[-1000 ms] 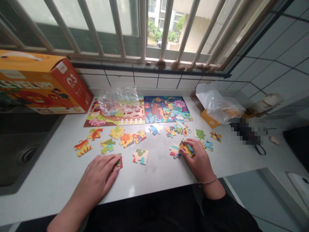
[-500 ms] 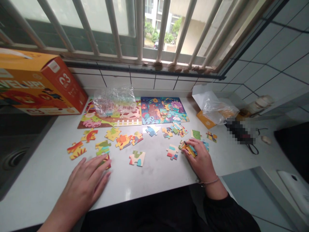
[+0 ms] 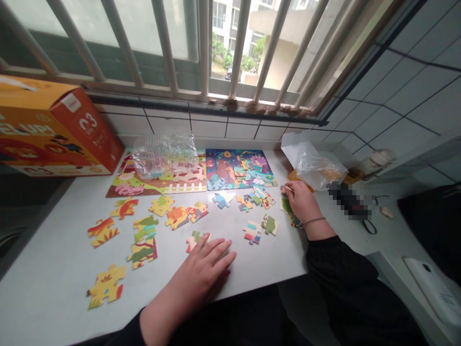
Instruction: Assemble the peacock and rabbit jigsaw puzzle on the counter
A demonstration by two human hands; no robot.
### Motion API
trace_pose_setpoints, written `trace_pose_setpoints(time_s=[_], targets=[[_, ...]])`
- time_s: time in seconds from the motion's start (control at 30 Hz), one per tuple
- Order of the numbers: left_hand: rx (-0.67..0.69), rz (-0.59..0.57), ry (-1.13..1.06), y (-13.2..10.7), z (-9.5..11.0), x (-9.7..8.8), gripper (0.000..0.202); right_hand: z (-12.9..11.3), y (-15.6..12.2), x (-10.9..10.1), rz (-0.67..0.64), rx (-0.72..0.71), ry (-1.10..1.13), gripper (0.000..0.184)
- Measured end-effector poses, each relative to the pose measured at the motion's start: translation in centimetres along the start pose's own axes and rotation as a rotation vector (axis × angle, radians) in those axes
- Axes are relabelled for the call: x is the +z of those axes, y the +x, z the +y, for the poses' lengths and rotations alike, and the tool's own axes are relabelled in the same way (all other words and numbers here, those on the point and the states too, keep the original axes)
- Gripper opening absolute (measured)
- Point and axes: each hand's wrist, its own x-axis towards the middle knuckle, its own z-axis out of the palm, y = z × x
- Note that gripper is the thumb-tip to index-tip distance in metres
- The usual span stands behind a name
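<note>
My left hand [image 3: 203,263] lies palm down with its fingers stretched out, the fingertips over a cream, green and red puzzle piece [image 3: 190,244] that they partly cover. At the right, my right hand [image 3: 303,201] pinches a small puzzle piece [image 3: 285,189] near the box; most of that piece is hidden by the fingers. Just under this hand sits a green puzzle piece [image 3: 285,205]. To its left rest a green-and-cream piece [image 3: 269,224] and a cream, blue and red piece [image 3: 252,232]. Several yellow and orange pieces, one a large yellow piece [image 3: 107,287], spread out at the left.
Two picture boards stand side by side at the back: a farm scene [image 3: 154,187] under clear plastic packaging [image 3: 163,154], and a dark forest scene [image 3: 220,168]. An orange box [image 3: 86,129] is at the left. An opened white box [image 3: 293,149] and a pixelated dark object [image 3: 349,202] are at the right.
My left hand has moved right, from the left-hand pieces to the middle one. My right hand has moved back and right; the green-and-cream piece now lies uncovered. The view has shifted slightly.
</note>
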Motion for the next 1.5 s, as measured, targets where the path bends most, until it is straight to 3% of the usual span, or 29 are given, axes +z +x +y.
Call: trace_pose_setpoints(time_s=[0.1, 0.2, 0.37, 0.5, 0.63, 0.83, 1.03, 1.17, 1.3, 1.5], targets=[[-0.039, -0.031, -0.044, -0.2, -0.3, 0.5, 0.034, 0.0, 0.1, 0.0, -0.009, 0.002, -0.004, 0.038], [-0.067, -0.048, -0.066, -0.3, -0.4, 0.4, 0.034, -0.9, -1.1, -1.7, 0.003, -0.012, -0.017, 0.043], [-0.075, -0.053, -0.095, -0.2, -0.5, 0.4, 0.032, -4.3, -6.2, -4.2, 0.014, -0.12, -0.059, 0.04], [-0.075, -0.064, -0.086, 0.0, -0.5, 0.4, 0.03, -6.3, -10.8, -3.4, -0.162, -0.185, -0.063, 0.036], [-0.08, -0.065, -0.086, 0.0, -0.5, 0.4, 0.028, -5.6, -13.0, -2.9, -0.279, -0.183, -0.115, 0.049], [-0.087, -0.061, -0.104, -0.1, -0.4, 0.4, 0.026, -3.5, -13.9, -3.9, -0.262, -0.115, -0.202, 0.046], [-0.092, -0.073, -0.12, -0.2, -0.5, 0.5, 0.025, -5.1, -11.1, -3.8, -0.179, -0.101, -0.188, 0.046], [-0.083, -0.079, -0.106, -0.1, -0.6, 0.5, 0.023, -8.2, -6.3, -1.5, -0.156, -0.076, -0.181, 0.053], [-0.087, -0.087, -0.103, -0.1, -0.5, 0.3, 0.023, -10.6, -2.0, 1.5, -0.213, -0.008, -0.234, 0.069], [-0.098, -0.071, -0.107, -0.1, -0.4, 0.1, 0.023, -11.1, -0.6, 3.6, -0.26, 0.062, -0.283, 0.053]])
